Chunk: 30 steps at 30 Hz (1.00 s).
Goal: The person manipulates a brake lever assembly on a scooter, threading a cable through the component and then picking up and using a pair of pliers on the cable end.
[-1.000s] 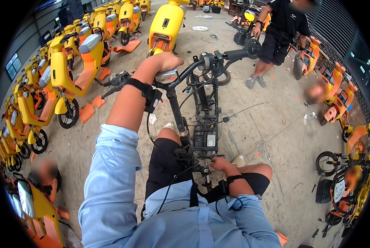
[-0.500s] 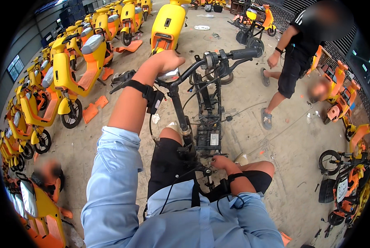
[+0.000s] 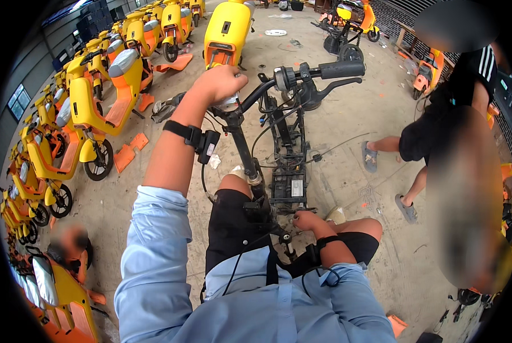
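A stripped scooter frame (image 3: 290,197) stands before me, its black steering column (image 3: 244,146) between my knees. Above it the black handlebar (image 3: 260,94) reaches to a rubber grip (image 3: 341,70) and brake lever at the right. My left hand (image 3: 221,84) is closed in a fist by the middle of the handlebar, over a shiny part; what its fingers hold is hidden. Low down, my right hand (image 3: 306,220) is closed at the near end of the frame, next to a metal rod (image 3: 288,243). Its fingertips are too small to read.
Rows of yellow scooters (image 3: 87,103) fill the left side, another scooter (image 3: 228,31) stands ahead. A person in dark clothes (image 3: 433,123) walks at the right. Orange panels (image 3: 131,151) and scraps lie on the concrete floor. A loose cable (image 3: 347,142) runs right from the frame.
The walking person has come nearer and further right. The handlebar has shifted slightly in view, its right grip a little larger. Both my hands stay in nearly the same places, still closed.
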Motion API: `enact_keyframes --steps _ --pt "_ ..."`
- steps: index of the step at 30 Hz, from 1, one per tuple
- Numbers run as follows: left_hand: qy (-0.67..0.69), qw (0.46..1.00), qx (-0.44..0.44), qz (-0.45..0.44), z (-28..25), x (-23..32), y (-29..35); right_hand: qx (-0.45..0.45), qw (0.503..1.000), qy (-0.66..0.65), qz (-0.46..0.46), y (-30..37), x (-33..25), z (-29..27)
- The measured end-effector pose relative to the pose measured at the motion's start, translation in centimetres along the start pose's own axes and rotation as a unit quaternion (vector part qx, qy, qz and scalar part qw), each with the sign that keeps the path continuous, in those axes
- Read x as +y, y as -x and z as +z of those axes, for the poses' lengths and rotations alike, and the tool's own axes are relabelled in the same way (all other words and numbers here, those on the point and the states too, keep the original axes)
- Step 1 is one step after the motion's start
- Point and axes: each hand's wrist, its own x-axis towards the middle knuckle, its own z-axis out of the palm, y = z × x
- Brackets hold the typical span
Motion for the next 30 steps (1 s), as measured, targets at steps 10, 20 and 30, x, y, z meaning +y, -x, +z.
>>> enact_keyframes --steps 10,20,30 --pt "-0.097 0.925 0.352 0.109 3.2 -0.3 2.9 -0.018 1.0 0.0 0.006 -0.4 0.2 0.0" --pt "-0.028 0.99 -0.133 0.019 1.2 -4.1 -3.4 -0.023 1.0 0.013 0.0 0.4 -1.0 -0.4" --pt "-0.156 0.98 0.124 -0.024 1.5 2.0 2.0 -0.054 0.998 0.013 0.028 0.3 -1.2 -0.6"
